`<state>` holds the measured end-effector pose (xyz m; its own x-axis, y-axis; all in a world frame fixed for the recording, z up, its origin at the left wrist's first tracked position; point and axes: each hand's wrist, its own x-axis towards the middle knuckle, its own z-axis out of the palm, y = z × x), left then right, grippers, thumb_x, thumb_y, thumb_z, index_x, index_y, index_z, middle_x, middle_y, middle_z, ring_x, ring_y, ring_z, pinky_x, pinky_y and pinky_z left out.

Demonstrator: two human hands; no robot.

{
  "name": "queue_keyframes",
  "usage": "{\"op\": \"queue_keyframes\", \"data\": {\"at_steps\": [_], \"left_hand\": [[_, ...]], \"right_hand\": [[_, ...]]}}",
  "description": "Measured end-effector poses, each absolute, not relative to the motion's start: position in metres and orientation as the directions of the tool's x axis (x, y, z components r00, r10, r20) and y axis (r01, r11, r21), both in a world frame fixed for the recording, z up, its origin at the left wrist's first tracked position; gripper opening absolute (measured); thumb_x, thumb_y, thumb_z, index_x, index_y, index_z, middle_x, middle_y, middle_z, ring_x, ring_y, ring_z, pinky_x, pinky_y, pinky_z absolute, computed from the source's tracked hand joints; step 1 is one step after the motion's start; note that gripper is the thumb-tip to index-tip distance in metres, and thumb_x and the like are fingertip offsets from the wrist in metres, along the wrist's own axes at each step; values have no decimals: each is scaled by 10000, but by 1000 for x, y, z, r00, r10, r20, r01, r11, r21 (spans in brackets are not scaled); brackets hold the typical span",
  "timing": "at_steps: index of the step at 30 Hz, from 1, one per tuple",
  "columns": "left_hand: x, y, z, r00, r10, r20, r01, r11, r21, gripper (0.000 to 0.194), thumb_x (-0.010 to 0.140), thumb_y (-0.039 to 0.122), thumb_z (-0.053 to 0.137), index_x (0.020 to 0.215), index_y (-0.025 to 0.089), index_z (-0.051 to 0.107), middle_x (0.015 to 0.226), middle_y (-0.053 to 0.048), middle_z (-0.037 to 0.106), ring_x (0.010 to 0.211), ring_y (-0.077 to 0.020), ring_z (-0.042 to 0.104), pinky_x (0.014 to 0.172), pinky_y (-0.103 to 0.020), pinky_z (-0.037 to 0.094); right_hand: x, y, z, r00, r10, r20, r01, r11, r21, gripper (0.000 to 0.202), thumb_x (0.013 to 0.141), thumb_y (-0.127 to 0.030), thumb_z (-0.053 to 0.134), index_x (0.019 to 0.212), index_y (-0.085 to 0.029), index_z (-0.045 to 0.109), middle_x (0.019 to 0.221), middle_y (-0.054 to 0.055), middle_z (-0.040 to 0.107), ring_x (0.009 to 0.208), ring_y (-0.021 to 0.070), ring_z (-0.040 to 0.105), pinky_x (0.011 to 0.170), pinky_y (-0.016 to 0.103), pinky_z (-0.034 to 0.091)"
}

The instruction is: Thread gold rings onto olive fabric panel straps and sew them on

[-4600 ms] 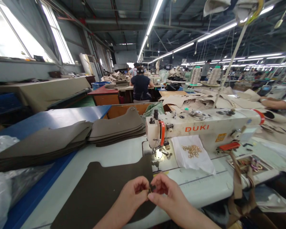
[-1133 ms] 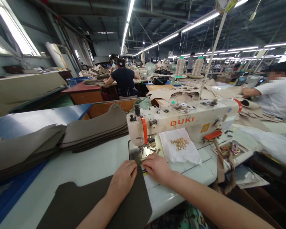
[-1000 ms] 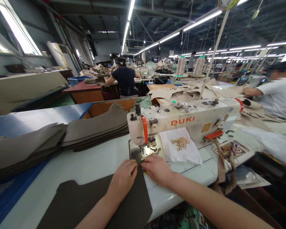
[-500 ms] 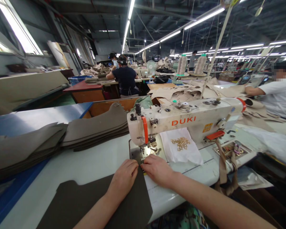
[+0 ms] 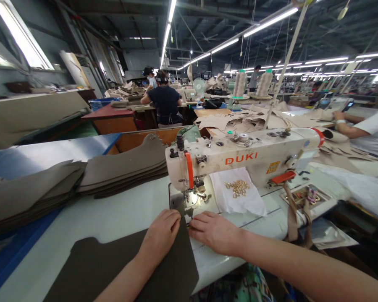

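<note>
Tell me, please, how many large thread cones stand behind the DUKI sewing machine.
2. The left cone and the right cone stand side by side beyond the sewing machine, left of the slanting pole. Others may be hidden in the background.

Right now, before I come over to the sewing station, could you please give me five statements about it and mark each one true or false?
1. The left hand lies over the dark panel. True.
2. The lettering on the sewing machine is blue. False: it is orange-red.
3. The gold-coloured metal pieces lie on a white sheet. True.
4. The right hand is on the gold-coloured metal pieces. False: it is by the edge of the dark panel, in front of the sewing machine's needle area.
5. The stacked dark pieces lie to the right of the sewing machine in the picture. False: they lie to its left.
</note>
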<state>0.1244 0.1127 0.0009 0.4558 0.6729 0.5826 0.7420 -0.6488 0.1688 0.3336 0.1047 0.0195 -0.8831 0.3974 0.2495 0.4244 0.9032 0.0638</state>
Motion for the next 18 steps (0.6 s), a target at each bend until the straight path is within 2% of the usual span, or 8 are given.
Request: {"op": "queue_keyframes", "data": {"at_steps": [4, 7, 11, 18], "left_hand": [[124, 113, 0, 453, 685, 570, 745, -642, 181, 202, 857, 108, 413, 777, 184, 582, 760, -43, 659, 725, -181, 616, 700, -321, 531], [123, 112, -1, 457, 687, 564, 743, -644, 182, 197, 861, 120, 416, 780, 184, 584, 766, -45, 660, 728, -182, 615, 705, -323, 532], [123, 112, -2, 459, 681, 571, 741, -648, 177, 209, 861, 124, 408, 776, 192, 586, 756, -42, 660, 724, -183, 612, 702, -325, 530], [124, 112, -1, 444, 675, 589, 736, -649, 190, 197, 864, 132, 416, 772, 191, 581, 747, -38, 659, 713, -177, 615, 691, -312, 528]], "right_hand": [[318, 108, 9, -798, 496, 344, 512, 858, -50, 124, 899, -252, 542, 838, -158, 594, 865, 47, 621, 872, 193, 529, 825, 322, 439], [310, 110, 0, -752, 512, 415, 515, 849, -115, 89, 885, -216, 553, 847, -148, 596, 895, 61, 631, 917, 188, 538, 873, 307, 440], [307, 112, -7, -801, 451, 394, 454, 886, -92, 93, 910, -168, 522, 902, -142, 611, 960, 65, 652, 921, 168, 560, 867, 292, 449], [309, 111, -6, -801, 456, 388, 453, 885, -105, 135, 925, -173, 500, 896, -145, 630, 958, 70, 663, 920, 167, 571, 846, 297, 465]]}}
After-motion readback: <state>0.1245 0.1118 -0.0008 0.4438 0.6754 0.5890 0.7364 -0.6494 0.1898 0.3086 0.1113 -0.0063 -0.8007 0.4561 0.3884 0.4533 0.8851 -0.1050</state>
